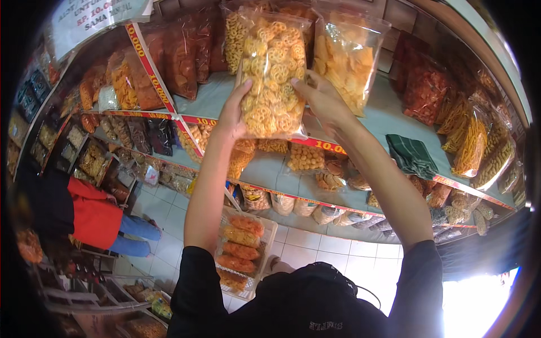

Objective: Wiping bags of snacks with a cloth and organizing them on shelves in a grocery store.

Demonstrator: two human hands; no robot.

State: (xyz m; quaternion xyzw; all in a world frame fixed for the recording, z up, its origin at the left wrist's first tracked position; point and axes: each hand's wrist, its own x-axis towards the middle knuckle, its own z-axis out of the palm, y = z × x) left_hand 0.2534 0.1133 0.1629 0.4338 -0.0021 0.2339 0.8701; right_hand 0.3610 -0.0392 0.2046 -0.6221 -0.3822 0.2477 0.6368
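Observation:
A clear plastic bag of wheel-shaped crackers (274, 76) stands upright between my two hands over the upper shelf. My left hand (235, 105) grips its left side, the thumb lying on the front. On the right side my right hand (323, 97) holds it the same way, with the other fingers hidden behind. Right behind my right hand a clear bag of flat yellow chips (346, 63) stands on the shelf. A bag of small ring-shaped snacks (235, 42) is partly covered at the left. Farther right, a folded green cloth (412, 156) lies near the shelf's front edge.
Lower shelves (274, 171) hold many bagged snacks. Below them, on the tiled floor, a light plastic crate (270, 236) contains several bags of orange and yellow snacks. A person in a red top (95, 213) stands at the left near other racks. A printed sign (97, 25) hangs at the upper left.

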